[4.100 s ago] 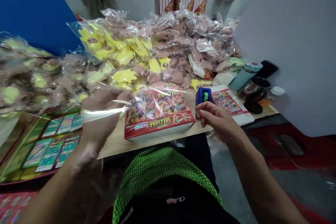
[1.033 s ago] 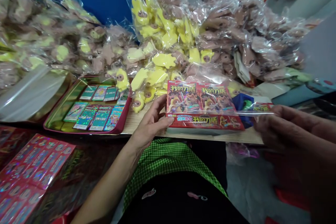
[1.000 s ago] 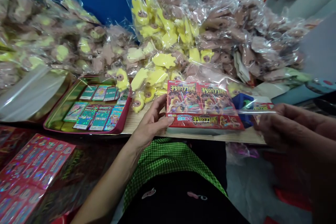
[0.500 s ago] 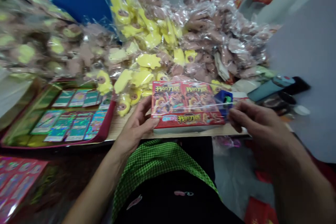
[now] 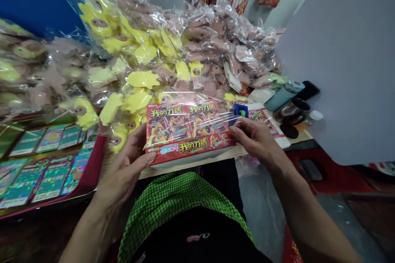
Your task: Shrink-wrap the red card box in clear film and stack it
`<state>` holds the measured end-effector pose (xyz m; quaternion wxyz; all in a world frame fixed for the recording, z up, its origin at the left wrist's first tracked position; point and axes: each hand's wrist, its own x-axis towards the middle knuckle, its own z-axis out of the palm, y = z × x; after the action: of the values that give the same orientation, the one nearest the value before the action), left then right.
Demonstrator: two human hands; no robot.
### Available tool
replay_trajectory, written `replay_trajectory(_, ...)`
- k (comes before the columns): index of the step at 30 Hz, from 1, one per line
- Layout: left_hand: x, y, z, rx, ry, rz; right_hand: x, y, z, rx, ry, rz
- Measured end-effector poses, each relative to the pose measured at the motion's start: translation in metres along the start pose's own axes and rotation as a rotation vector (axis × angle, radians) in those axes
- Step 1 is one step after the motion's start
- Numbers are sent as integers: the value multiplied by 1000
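A red printed box (image 5: 188,129) with cartoon animals lies at the table's front edge, inside a clear plastic sleeve (image 5: 200,102). My left hand (image 5: 125,168) cups the box's left end, thumb on the front face and fingers underneath. My right hand (image 5: 254,139) grips the right end of the box and sleeve with curled fingers. A blue tape dispenser (image 5: 239,111) stands right behind my right fingers.
Bagged yellow and brown plush toys (image 5: 148,49) pile up behind the box. A red tray of cards (image 5: 46,164) lies at the left. A teal bottle (image 5: 284,94), dark lids and another printed box (image 5: 267,121) sit at the right, beside a grey wall panel.
The clear sleeve now covers the box; earlier my left hand held it loose. My right hand came in from the far right to the box's right end. The view swung right.
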<state>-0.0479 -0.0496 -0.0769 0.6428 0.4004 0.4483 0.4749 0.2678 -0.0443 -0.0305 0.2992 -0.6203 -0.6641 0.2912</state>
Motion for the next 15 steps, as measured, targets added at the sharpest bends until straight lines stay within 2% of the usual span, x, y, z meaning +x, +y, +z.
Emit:
replay_trajectory(5, -1, 2, 0, 2, -2, -7, 1, 2, 4, -10, 54, -42)
replay_trajectory(15, 0, 3, 2, 8, 14, -17, 3, 12, 8, -73, 74, -83)
